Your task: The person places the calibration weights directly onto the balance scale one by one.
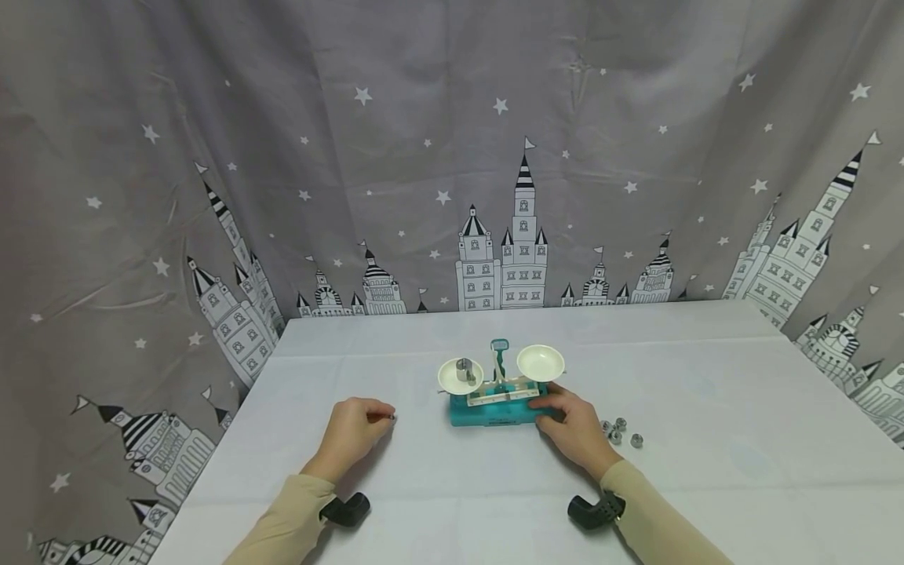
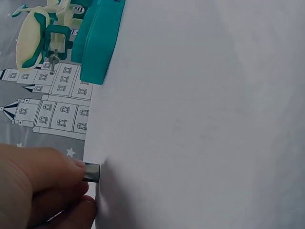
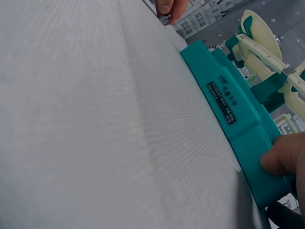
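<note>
A teal student tray balance (image 1: pixel 494 414) stands mid-table with two cream pans. Metal weights (image 1: pixel 464 369), one bigger than the other, sit in the left pan (image 1: pixel 446 380); the right pan (image 1: pixel 541 362) rides higher. My right hand (image 1: pixel 575 428) grips the right end of the teal base, its thumb (image 3: pixel 279 155) on the front face by the label. Left of the balance, my left hand (image 1: pixel 353 431) pinches a small shiny metal weight (image 2: pixel 92 172) between thumb and finger, close over the table. The weight's other end is hidden by the fingers.
Several small metal weights (image 1: pixel 617 433) lie loose on the white tablecloth (image 1: pixel 713 392), just right of my right hand. Behind the table hangs a grey curtain (image 1: pixel 395 157) printed with castles and stars. Each wrist wears a black camera (image 1: pixel 346 510).
</note>
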Action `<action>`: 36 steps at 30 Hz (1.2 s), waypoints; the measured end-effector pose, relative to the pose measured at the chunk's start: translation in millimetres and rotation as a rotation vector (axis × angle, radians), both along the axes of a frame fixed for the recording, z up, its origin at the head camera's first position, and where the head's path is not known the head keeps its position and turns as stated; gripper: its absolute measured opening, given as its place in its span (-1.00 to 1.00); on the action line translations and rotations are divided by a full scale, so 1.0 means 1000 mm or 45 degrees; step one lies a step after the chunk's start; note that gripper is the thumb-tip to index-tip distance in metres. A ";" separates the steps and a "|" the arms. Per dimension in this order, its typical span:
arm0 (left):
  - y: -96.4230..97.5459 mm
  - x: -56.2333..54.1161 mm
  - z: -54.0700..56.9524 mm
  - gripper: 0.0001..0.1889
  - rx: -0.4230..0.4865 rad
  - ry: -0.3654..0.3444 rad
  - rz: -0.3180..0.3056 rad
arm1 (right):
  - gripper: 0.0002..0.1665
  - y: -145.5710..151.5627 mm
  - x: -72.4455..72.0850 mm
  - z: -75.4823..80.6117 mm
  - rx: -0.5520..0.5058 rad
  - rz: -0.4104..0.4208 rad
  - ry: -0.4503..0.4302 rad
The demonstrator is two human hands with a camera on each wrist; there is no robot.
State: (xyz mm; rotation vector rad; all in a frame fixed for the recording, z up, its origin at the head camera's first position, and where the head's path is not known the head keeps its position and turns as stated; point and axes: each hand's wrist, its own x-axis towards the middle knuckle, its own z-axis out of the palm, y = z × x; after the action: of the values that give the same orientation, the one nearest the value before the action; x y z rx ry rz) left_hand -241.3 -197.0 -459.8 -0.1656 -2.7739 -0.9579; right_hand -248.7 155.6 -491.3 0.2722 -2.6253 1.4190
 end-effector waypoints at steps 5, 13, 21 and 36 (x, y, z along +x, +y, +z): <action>0.000 -0.001 -0.004 -0.89 -0.022 0.040 0.006 | -0.75 0.000 0.001 0.002 0.005 0.000 -0.003; 0.002 0.000 -0.007 -0.88 -0.039 0.055 -0.009 | -0.74 0.001 0.002 0.003 0.014 0.002 -0.014; 0.005 0.001 -0.007 -0.86 -0.049 0.046 -0.037 | -0.74 0.001 0.002 0.003 0.026 -0.002 -0.014; 0.010 -0.001 -0.009 -0.88 -0.017 0.084 -0.045 | -0.74 0.000 0.002 0.003 0.012 -0.002 -0.023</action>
State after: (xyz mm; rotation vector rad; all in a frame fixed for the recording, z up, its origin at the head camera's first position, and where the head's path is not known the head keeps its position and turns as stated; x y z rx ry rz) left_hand -241.9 -186.8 -468.5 -0.2441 -2.7264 -0.9250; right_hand -246.7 155.5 -488.6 0.2592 -2.6465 1.4153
